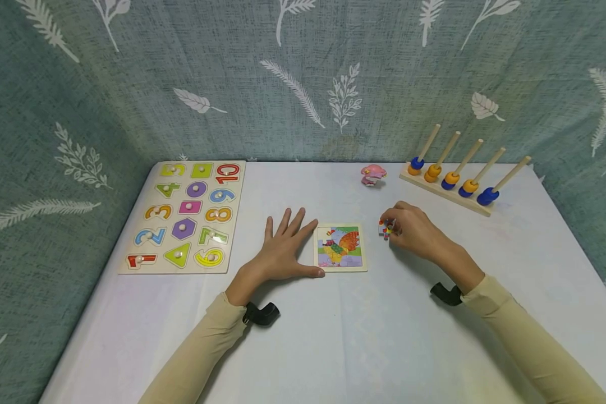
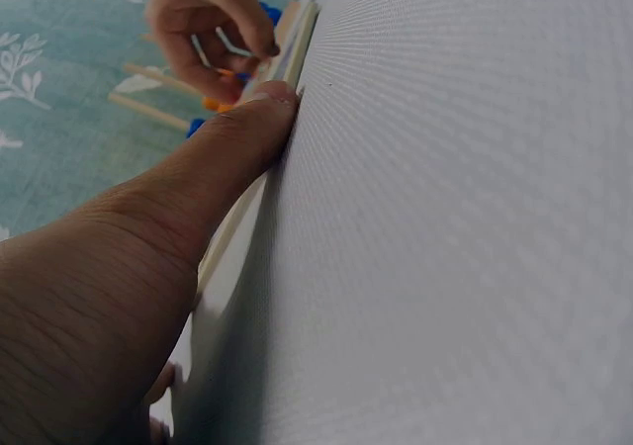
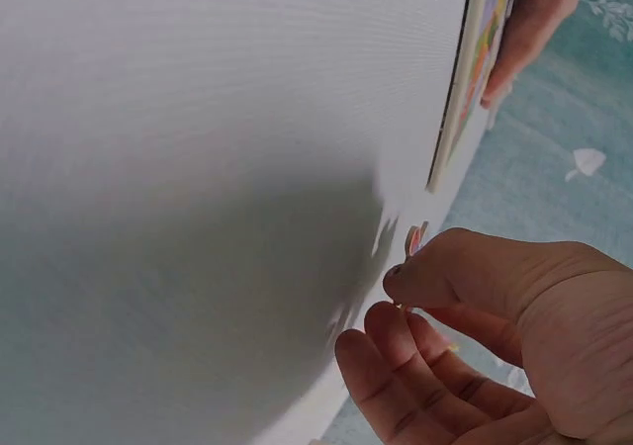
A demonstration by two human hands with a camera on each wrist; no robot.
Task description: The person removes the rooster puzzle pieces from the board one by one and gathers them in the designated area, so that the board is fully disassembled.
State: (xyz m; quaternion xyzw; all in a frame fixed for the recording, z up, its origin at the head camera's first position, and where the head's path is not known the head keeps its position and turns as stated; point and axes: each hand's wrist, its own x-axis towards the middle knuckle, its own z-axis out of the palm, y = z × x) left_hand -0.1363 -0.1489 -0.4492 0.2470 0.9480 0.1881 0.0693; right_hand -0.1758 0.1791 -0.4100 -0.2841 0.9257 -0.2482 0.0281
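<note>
A small square jigsaw puzzle (image 1: 340, 247) with a colourful bird picture lies in a pale wooden frame on the table. Its upper left part shows a pale patch. My left hand (image 1: 287, 252) spreads its fingers at the frame's left side, the index fingertip near the upper corner and the thumb along the lower one. In the left wrist view the thumb (image 2: 232, 143) lies against the frame's edge. To the right of the frame, my right hand (image 1: 413, 229) pinches a small colourful puzzle piece (image 1: 385, 229) between thumb and fingers, which partly hide it (image 3: 415, 239).
A board of numbers and shapes with knobs (image 1: 222, 224) lies at the left. Behind the puzzle sits a small pink figure (image 1: 372, 174). A wooden peg stand (image 1: 446, 193) with blue and orange beads occupies the back right, before a leaf-patterned cloth (image 1: 303, 84).
</note>
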